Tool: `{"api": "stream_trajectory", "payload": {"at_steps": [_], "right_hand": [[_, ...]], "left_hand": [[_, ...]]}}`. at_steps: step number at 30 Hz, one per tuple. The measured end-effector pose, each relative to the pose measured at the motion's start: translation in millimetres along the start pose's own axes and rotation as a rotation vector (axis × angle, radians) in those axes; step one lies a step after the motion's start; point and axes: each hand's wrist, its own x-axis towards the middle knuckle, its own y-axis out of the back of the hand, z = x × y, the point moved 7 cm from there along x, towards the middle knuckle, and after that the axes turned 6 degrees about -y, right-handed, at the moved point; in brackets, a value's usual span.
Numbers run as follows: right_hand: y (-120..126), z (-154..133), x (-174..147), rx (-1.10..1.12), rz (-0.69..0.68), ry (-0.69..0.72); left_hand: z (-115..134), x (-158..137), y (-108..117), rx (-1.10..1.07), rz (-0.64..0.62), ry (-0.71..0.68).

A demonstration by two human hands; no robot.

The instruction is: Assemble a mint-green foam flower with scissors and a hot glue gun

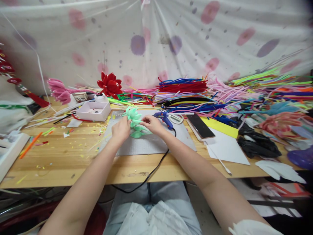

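Wooden table: green flower piece, petals apparently formed, remainder unclear; left hand, fingers clamped on it; right hand at three o'clock, grip unclear

You have bright, diffuse light spread evenly over the wooden table, leaving only faint shadows around the grey mat. The pale curtain behind is brightest, its folds gently shaded, while everything below the table's edge falls dimmer. Your wide lens stretches your forearms toward the lower corners. The green petals look slightly soft; the coloured stems at far right smear into blur, and the top right corner darkens almost to black
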Motion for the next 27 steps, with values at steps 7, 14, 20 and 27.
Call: {"api": "stream_trajectory", "payload": {"at_steps": [7, 14, 20, 27], "right_hand": [[1.4, 0.6, 0.0, 0.088, -0.034, 0.048], [2.7, -9.8, -1.5, 0.169, -0.022, 0.077], [-2.2, -10.4, -2.2, 0.179, -0.041, 0.050], [-5.7, -4.7, 1.9, 0.223, -0.045, 0.033]], "left_hand": [[-8.3, 8.8, -13.9, -0.745, -0.115, 0.054], [4.4, 4.1, -10.0, -0.924, -0.240, 0.032], [-6.6, 13.2, -18.3, -0.727, -0.147, 0.019], [-10.3, 17.4, -17.1, -0.290, -0.063, -0.027]]}}
